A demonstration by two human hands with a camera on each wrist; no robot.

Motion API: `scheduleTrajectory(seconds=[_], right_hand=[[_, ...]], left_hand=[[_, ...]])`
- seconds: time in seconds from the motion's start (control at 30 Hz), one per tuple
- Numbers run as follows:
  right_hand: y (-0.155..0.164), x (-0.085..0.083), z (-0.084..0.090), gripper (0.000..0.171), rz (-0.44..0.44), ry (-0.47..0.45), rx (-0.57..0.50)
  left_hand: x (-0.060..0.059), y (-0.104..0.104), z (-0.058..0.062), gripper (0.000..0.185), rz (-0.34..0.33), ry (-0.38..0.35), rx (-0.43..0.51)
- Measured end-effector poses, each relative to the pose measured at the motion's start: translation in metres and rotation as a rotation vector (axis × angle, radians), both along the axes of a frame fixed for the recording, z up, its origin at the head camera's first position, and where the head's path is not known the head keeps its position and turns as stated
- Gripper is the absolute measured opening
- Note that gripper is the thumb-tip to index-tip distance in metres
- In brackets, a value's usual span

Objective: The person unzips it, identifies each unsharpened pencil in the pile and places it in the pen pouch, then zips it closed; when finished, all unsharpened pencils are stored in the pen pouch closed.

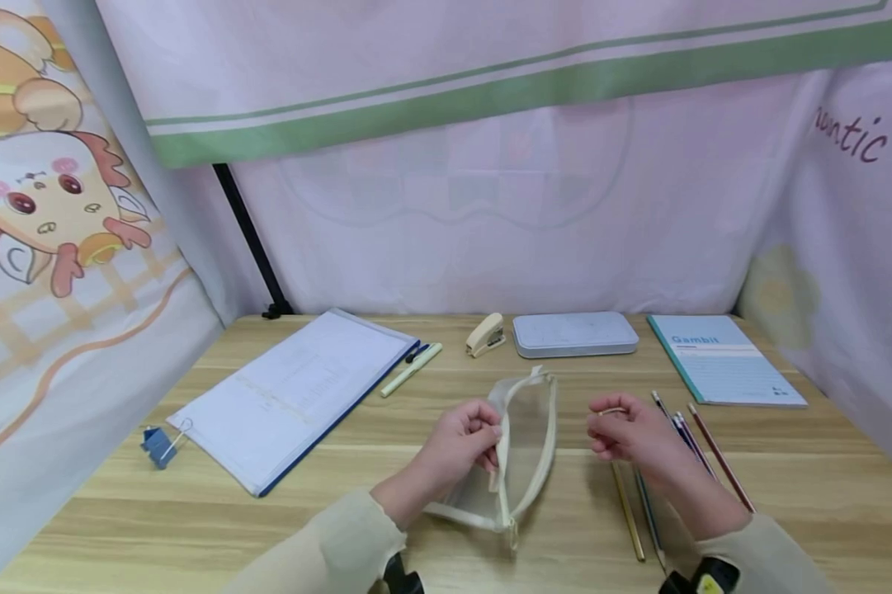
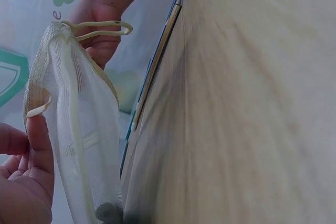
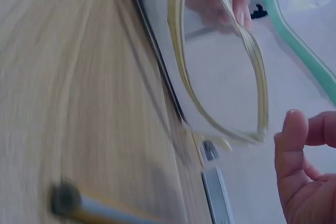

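A see-through mesh pouch (image 1: 530, 437) with a cream zip edge stands on the wooden desk (image 1: 342, 511), its mouth gaping. My left hand (image 1: 464, 437) pinches the pouch's near rim between thumb and fingers (image 2: 37, 145). To the right, apart from the pouch, my right hand (image 1: 624, 429) has its fingers curled and holds a pale rubber band (image 2: 100, 29). Several pencils (image 1: 627, 516) lie on the desk under and beside that hand. The right wrist view shows the pouch's open mouth (image 3: 220, 77) and my right fingertips (image 3: 294, 145) close by.
A blue folder with papers (image 1: 297, 396) lies at the left, with a binder clip (image 1: 159, 445) beside it and a green pen (image 1: 412, 369). A stapler (image 1: 486, 334), a grey tin case (image 1: 573, 333) and a blue notebook (image 1: 720, 359) line the back. Fabric curtains enclose the desk.
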State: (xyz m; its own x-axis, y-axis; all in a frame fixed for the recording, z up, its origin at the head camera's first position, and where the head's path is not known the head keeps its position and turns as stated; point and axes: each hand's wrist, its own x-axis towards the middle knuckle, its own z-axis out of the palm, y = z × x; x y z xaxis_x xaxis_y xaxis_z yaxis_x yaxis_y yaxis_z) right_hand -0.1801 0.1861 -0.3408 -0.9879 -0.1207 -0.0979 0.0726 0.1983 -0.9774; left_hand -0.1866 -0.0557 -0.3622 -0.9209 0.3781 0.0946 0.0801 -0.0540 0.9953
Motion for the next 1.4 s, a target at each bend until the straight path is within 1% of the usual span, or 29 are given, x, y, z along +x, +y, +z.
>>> scheduleTrajectory(seconds=[0.1,0.2,0.3,0.43,0.5,0.7,0.8,0.93,1.03,1.1,1.23,1.33,1.4], right_hand=[[0.010,0.001,0.000,0.033,0.035,0.008,0.116],[0.018,0.001,-0.003,0.035,0.106,0.018,0.222],[0.023,0.000,-0.008,0.038,0.161,0.018,0.305],[0.028,0.000,-0.014,0.043,0.167,0.011,0.407],[0.028,-0.001,-0.016,0.046,0.162,0.007,0.440],[0.030,-0.005,-0.020,0.053,0.188,-0.004,0.509],[0.028,-0.006,-0.021,0.058,0.188,-0.028,0.559],[0.026,-0.007,-0.022,0.061,0.163,-0.064,0.626],[0.024,-0.007,-0.022,0.060,0.146,-0.077,0.638],[0.024,-0.006,-0.022,0.060,0.149,-0.072,0.631],[0.025,-0.007,-0.022,0.063,0.137,-0.091,0.602],[0.027,-0.008,-0.023,0.067,0.125,-0.100,0.564],[0.029,-0.008,-0.023,0.069,0.116,-0.080,0.514]], left_hand=[[0.000,-0.001,0.001,0.014,0.000,0.001,-0.002],[0.000,-0.003,0.001,0.014,0.007,0.000,-0.007],[0.001,-0.004,0.001,0.014,0.015,-0.007,-0.010],[0.000,-0.006,0.000,0.013,0.027,-0.014,-0.013],[0.000,-0.007,-0.001,0.013,0.032,-0.017,-0.011],[-0.001,-0.009,-0.001,0.014,0.036,-0.021,-0.007],[-0.001,-0.010,0.000,0.014,0.037,-0.023,-0.004],[-0.001,-0.010,0.000,0.014,0.036,-0.024,0.000],[-0.002,-0.010,-0.001,0.014,0.034,-0.022,0.002],[-0.002,-0.011,-0.001,0.013,0.034,-0.021,0.004],[-0.003,-0.011,-0.002,0.012,0.036,-0.021,0.002],[-0.002,-0.010,-0.002,0.011,0.039,-0.025,0.000],[-0.002,-0.010,-0.002,0.010,0.043,-0.031,0.002]])
